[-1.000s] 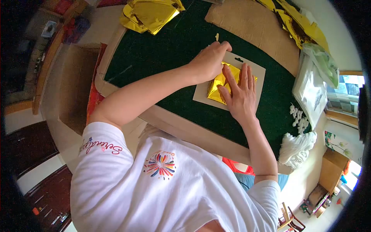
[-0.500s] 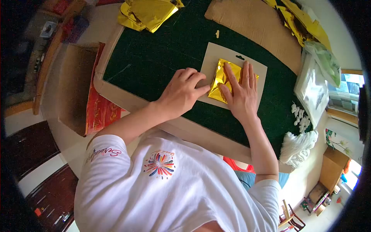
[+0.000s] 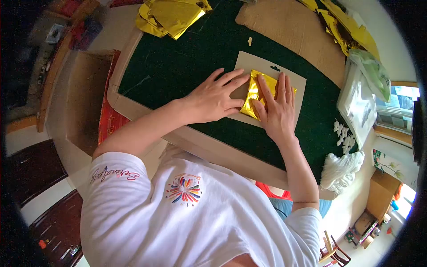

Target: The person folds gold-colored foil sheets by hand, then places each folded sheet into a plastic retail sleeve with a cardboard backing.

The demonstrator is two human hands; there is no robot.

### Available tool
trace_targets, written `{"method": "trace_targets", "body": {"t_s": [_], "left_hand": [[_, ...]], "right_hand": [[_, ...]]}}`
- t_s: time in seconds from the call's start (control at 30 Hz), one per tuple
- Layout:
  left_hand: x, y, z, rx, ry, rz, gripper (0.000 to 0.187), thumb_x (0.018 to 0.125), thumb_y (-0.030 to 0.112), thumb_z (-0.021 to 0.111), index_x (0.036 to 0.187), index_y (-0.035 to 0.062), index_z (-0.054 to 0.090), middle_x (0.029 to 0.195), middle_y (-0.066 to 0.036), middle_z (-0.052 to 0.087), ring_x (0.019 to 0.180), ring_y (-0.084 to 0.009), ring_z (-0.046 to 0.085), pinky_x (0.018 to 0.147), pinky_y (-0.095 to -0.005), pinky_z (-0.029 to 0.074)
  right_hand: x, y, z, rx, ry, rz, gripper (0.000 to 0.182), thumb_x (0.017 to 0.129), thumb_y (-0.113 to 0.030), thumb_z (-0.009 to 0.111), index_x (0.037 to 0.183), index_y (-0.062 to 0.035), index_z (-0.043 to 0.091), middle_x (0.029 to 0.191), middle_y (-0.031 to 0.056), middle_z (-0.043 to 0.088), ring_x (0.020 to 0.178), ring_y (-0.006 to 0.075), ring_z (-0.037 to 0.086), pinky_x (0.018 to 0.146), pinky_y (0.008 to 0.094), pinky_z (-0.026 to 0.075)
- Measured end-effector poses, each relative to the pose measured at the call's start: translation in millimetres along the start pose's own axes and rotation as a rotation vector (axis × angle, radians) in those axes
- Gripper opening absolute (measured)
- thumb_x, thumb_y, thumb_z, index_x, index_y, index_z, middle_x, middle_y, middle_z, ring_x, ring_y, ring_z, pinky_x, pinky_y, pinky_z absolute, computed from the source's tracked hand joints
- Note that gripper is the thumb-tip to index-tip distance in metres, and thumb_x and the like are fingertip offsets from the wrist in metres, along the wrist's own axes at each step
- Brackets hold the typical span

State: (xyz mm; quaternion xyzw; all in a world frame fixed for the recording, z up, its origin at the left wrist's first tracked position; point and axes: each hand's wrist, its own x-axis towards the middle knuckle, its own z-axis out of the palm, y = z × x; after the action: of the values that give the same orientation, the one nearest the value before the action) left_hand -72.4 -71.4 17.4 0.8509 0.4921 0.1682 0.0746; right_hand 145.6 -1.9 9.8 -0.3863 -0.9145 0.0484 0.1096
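A folded gold foil piece lies on a grey-beige card that has a black hang-hole cutout near its top edge. My right hand rests flat across the foil with its fingers spread. To the left, my left hand has its fingers stretched apart over the card's left side. Its thumb comes close to the foil's left edge; whether it touches is hard to tell. Part of the foil is hidden beneath my right hand.
Green cloth covers the table. More gold foil sits at the back left, and foil sheets at the back right. Brown cardboard lies behind the card. Clear plastic bags and white string are on the right.
My left hand has opened from bent, gathered fingers to spread ones and moved slightly, its fingertips now higher over the card. My right hand stays on the foil.
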Motion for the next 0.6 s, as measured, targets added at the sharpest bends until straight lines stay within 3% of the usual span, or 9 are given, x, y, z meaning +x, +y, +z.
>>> {"method": "trace_targets", "body": {"t_s": [0.13,0.17,0.2,0.27,0.3,0.6], "left_hand": [[-2,14,3,-0.130,0.044,-0.097,0.020,0.078,0.020,0.069,0.096,0.0098,0.067,0.123,-0.013,0.050,0.123,-0.0306,0.044,0.101,-0.0550,0.036],[-2,22,2,-0.160,0.068,-0.136,0.024,0.076,0.017,0.070,0.096,0.0044,0.066,0.106,-0.012,0.052,0.108,-0.0282,0.051,0.090,-0.0488,0.045],[-2,30,3,-0.160,0.067,-0.135,0.024,0.076,0.017,0.070,0.096,0.0044,0.066,0.106,-0.012,0.052,0.108,-0.0282,0.051,0.090,-0.0488,0.045],[-1,45,8,-0.392,0.071,-0.430,0.023,0.077,0.017,0.069,0.095,0.0032,0.065,0.098,-0.012,0.053,0.096,-0.0270,0.057,0.078,-0.0420,0.051],[-1,49,10,-0.412,0.119,-0.439,0.029,0.079,0.017,0.071,0.101,-0.0004,0.065,0.095,-0.014,0.055,0.080,-0.0289,0.060,0.070,-0.0381,0.051],[3,62,11,-0.622,0.161,-0.608,0.023,0.087,0.012,0.063,0.103,-0.0025,0.066,0.103,-0.014,0.060,0.079,-0.0268,0.066,0.071,-0.0382,0.054]], "right_hand": [[0,0,1,-0.013,0.006,-0.002,0.052,0.097,-0.046,0.046,0.146,-0.0282,0.041,0.153,0.0262,0.026,0.143,0.0417,0.023,0.114,0.0517,0.024],[0,0,1,-0.012,0.013,-0.003,0.052,0.097,-0.046,0.046,0.146,-0.0283,0.041,0.152,0.0264,0.025,0.143,0.0419,0.023,0.114,0.0518,0.024],[0,0,2,-0.012,0.012,-0.002,0.052,0.097,-0.046,0.046,0.146,-0.0283,0.041,0.152,0.0264,0.025,0.143,0.0419,0.023,0.114,0.0518,0.024],[0,-1,1,-0.008,0.015,0.004,0.052,0.097,-0.047,0.046,0.146,-0.0284,0.041,0.152,0.0269,0.026,0.142,0.0420,0.023,0.114,0.0519,0.024],[0,-1,1,-0.008,0.014,0.005,0.052,0.097,-0.047,0.046,0.146,-0.0284,0.041,0.152,0.0269,0.026,0.142,0.0420,0.023,0.114,0.0519,0.024],[0,0,1,-0.009,0.008,0.011,0.053,0.097,-0.048,0.046,0.146,-0.0290,0.041,0.153,0.0260,0.026,0.143,0.0423,0.022,0.114,0.0517,0.023]]}}
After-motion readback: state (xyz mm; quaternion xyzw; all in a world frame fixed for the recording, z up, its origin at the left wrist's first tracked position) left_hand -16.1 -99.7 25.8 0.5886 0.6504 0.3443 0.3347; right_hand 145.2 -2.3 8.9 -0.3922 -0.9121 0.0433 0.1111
